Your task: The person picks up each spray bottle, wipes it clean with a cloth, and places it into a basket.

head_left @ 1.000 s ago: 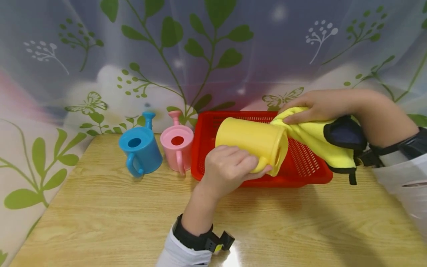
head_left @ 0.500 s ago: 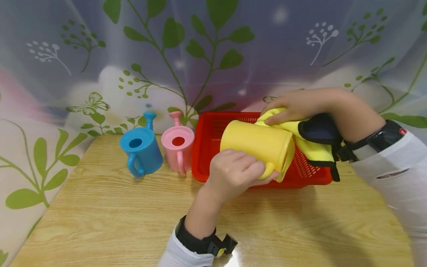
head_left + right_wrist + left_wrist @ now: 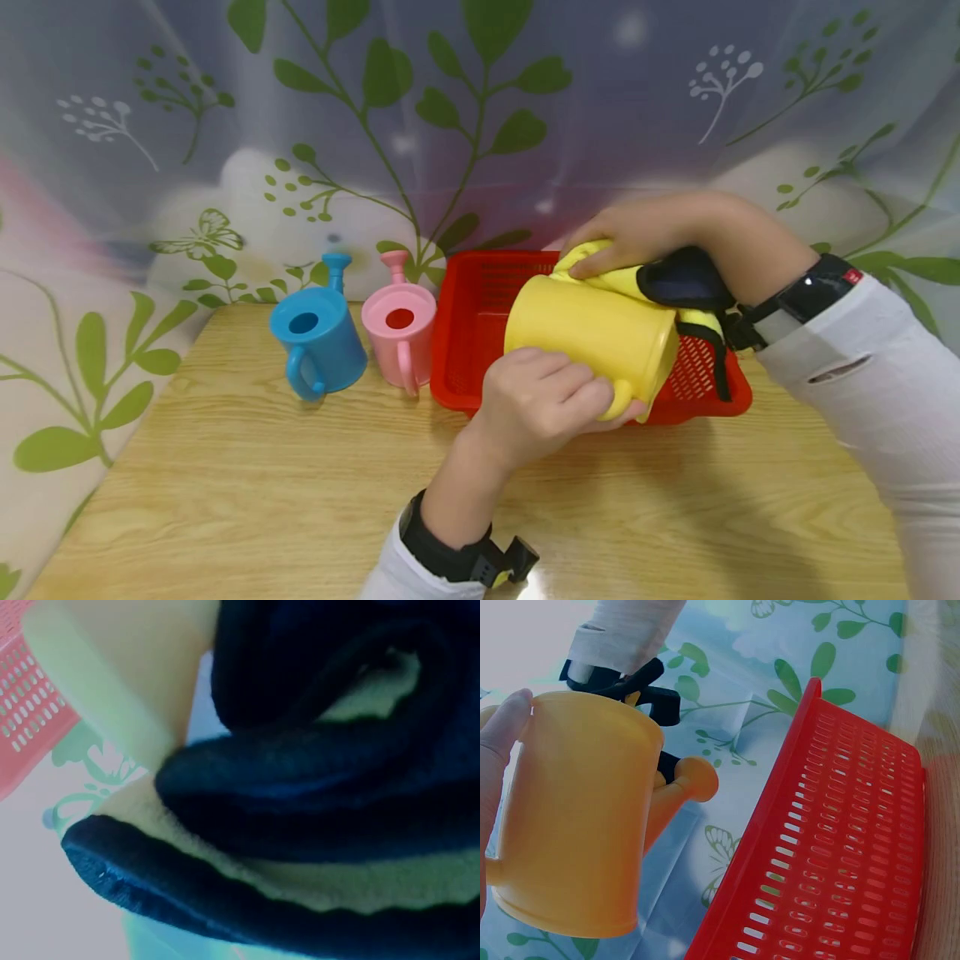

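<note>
A yellow watering can (image 3: 592, 325) lies tipped on its side in the air above the red basket (image 3: 468, 350). My left hand (image 3: 543, 404) grips it by the handle. On the can's far side, my right hand (image 3: 637, 237) holds a bunched yellow cloth (image 3: 622, 279) with a dark backing and black edging against the can. Much of the right hand's fingers is hidden by the cloth. In the left wrist view the can's spout (image 3: 679, 799) shows beyond its body. Folds of the cloth (image 3: 300, 877) fill most of the right wrist view.
To the left of the basket stand a pink watering can (image 3: 397, 333) and a blue watering can (image 3: 318, 342), both upright on the wooden table (image 3: 262, 483). Behind everything hangs a curtain (image 3: 300, 125) printed with leaves.
My right hand has moved left along the watering can with the cloth. The left hand and the can have shifted slightly to the right and toward me.
</note>
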Demonstrator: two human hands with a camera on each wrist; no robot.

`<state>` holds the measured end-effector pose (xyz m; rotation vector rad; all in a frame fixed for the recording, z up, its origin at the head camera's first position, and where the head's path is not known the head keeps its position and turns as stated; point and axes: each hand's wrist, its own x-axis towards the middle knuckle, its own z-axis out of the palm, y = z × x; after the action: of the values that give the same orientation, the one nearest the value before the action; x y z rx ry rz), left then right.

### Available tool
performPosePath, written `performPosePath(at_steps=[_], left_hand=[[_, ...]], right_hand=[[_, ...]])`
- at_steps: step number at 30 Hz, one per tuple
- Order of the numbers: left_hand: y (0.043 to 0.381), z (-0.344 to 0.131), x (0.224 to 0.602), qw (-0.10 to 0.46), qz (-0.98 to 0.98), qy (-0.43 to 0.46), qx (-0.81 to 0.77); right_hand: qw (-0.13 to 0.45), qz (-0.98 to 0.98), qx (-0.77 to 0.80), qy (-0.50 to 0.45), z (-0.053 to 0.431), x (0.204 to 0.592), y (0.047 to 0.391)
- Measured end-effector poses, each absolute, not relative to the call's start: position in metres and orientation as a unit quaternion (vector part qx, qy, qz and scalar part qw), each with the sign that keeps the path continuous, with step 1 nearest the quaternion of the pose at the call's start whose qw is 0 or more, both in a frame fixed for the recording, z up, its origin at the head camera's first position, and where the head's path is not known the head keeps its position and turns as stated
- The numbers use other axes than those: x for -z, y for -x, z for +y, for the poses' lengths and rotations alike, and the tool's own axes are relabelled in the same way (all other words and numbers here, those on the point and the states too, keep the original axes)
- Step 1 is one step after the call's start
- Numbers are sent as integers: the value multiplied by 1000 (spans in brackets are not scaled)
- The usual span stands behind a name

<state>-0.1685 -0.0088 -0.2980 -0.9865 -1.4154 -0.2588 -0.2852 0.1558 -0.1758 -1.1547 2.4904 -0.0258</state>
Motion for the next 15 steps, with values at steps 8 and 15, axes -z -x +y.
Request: performPosePath(at_steps=[8, 15], left_hand=[[169, -7, 298, 646, -611, 442, 117], [170, -7, 302, 631, -623, 444, 129]], right_hand=[[206, 890, 45, 404, 146, 180, 292], [230, 895, 46, 380, 147, 180, 290]])
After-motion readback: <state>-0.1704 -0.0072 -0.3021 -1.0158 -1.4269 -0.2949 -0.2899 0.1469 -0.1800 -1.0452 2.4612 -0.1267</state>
